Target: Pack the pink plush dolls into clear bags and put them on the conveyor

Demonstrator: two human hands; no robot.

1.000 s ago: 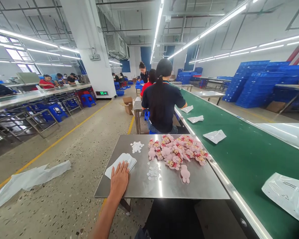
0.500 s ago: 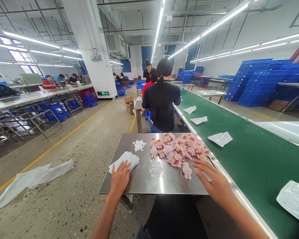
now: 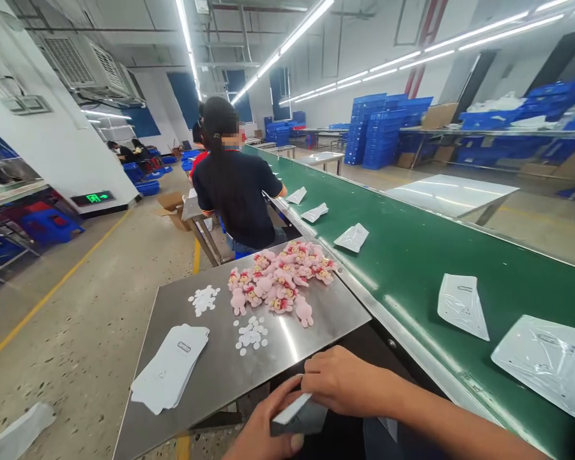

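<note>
Over my lap, at the table's front edge, my left hand (image 3: pixel 263 425) grips a small white plastic bag (image 3: pixel 303 418), thumb across its front. My right hand (image 3: pixel 336 378) is closed at the bag's upper edge, its fingertips curled and partly hidden. On the metal table (image 3: pixel 220 377) lies a stack of similar printed white bags (image 3: pixel 175 367). Farther in are a heap of small pink plush dolls (image 3: pixel 280 275) and two clusters of white discs, one nearer (image 3: pixel 252 335) and one farther left (image 3: pixel 204 300). One doll (image 3: pixel 304 311) lies face down at the heap's near edge.
A green conveyor belt (image 3: pixel 393 255) runs along the right, carrying several white bags, the nearest a large one (image 3: pixel 539 361). A co-worker (image 3: pixel 232 185) sits just beyond the table. Blue crates (image 3: pixel 383 131) stand stacked behind the belt. A white sheet (image 3: pixel 22 428) lies on the floor.
My left hand has left the stack and now holds a bag over my lap. My right hand has come from beside the dolls to the bag. The view has turned right.
</note>
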